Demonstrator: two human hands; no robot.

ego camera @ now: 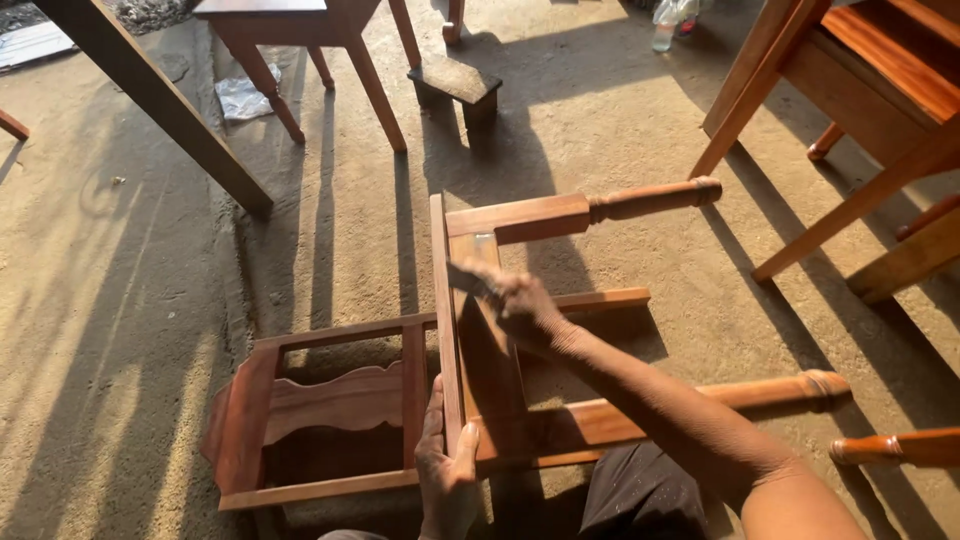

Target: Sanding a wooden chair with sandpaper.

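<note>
A reddish wooden chair frame [340,400] lies on its back on the dirt floor, its two turned front legs [650,200] pointing right. My left hand [447,470] grips the near end of the upright seat rail [445,320]. My right hand [515,300] is shut on a small pale pad or block, which looks like sandpaper, pressed against the inner face of the seat frame near its top corner. The hand and pad are motion-blurred.
Another chair [860,110] stands at the right and a table's legs [340,60] at the top. A small wooden stool [455,82] sits beyond the frame. A plastic bottle [665,25] and a crumpled plastic bag [240,98] lie on the floor. A slanted beam [160,100] crosses the upper left.
</note>
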